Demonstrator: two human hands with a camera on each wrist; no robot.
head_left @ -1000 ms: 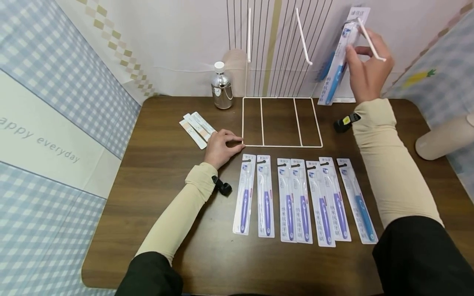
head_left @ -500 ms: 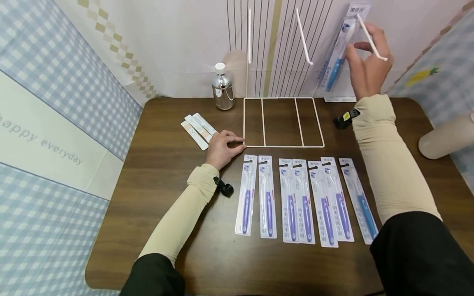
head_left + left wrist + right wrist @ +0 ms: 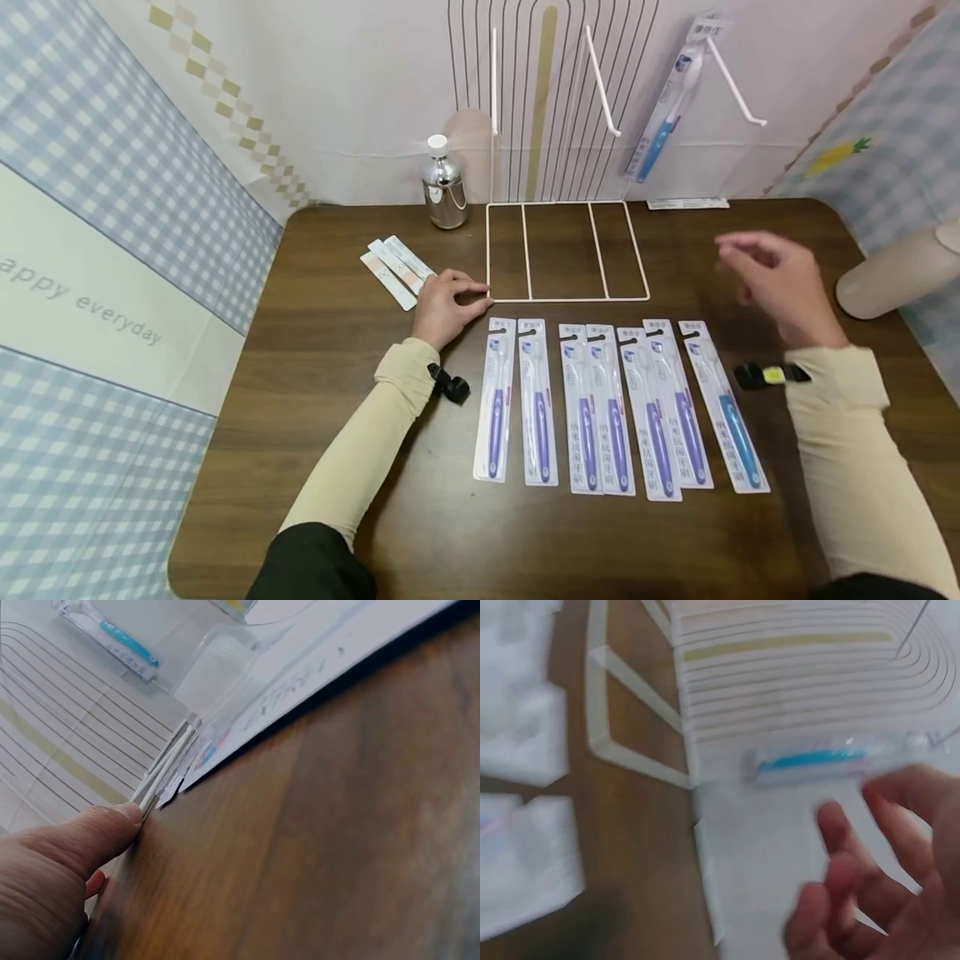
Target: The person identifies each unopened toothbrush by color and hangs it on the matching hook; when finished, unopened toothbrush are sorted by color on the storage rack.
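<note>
My left hand (image 3: 447, 308) pinches the front left corner of a white wire display rack (image 3: 570, 299), thumb and fingertips at the wire. In the left wrist view the thumb (image 3: 97, 832) presses on the rack's wire (image 3: 161, 771). A packaged blue toothbrush (image 3: 660, 142) hangs tilted from the rack's right hook (image 3: 735, 81). My right hand (image 3: 780, 287) is in the air over the table's right side, fingers loosely bent and holding nothing. In the blurred right wrist view, its fingers (image 3: 855, 862) appear below the hanging toothbrush (image 3: 810, 760).
Several packaged purple toothbrushes (image 3: 542, 425) and a blue one (image 3: 738, 433) lie in a row before the rack. A silver bottle (image 3: 446, 196) and white sachets (image 3: 388, 279) are to the left. A beige cylinder (image 3: 892, 279) is at right; two other hooks (image 3: 600, 79) carry nothing.
The right hand has let go of the blue toothbrush, which now hangs on the right hook, and has come down and back toward the right. The left hand stays at the rack's corner.
</note>
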